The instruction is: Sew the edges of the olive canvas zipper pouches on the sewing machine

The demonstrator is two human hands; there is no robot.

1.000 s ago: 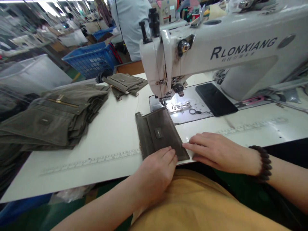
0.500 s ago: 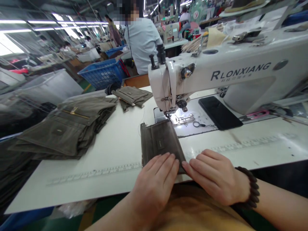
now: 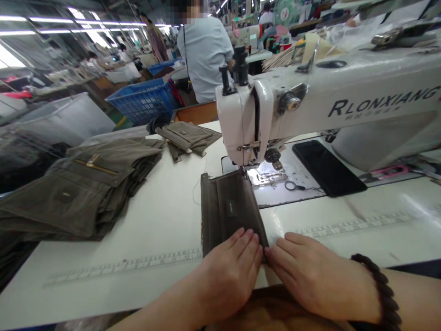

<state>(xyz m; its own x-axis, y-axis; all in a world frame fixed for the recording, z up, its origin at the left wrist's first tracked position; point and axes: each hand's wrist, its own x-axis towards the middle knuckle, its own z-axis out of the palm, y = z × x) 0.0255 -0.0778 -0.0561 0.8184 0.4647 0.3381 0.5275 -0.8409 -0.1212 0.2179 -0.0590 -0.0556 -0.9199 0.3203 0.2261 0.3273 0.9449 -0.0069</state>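
A dark olive-brown fabric panel (image 3: pixel 225 207) with a small label lies on the sewing table, its far right corner at the presser foot (image 3: pixel 244 171) of a white sewing machine (image 3: pixel 237 117). My left hand (image 3: pixel 234 264) rests flat on the panel's near part, fingers stretched forward and side by side; its thumb is hidden. At the near right corner, my right hand (image 3: pixel 303 271) has its fingertips pressed together on the panel's edge, with a dark beaded bracelet (image 3: pixel 379 285) on the wrist. The panel's near end is partly covered by my hands.
Left on the table is a stack of similar panels (image 3: pixel 79 188) with zippers; smaller pieces (image 3: pixel 189 135) lie farther back. A black phone (image 3: pixel 329 168) and pink-handled scissors (image 3: pixel 389 172) lie under the machine arm. Beyond are a blue crate (image 3: pixel 141 101) and a seated person (image 3: pixel 206 59).
The viewpoint has moved closer, so the machine looks larger and the hands sit lower in view. Both hands keep about the same hold on the panel.
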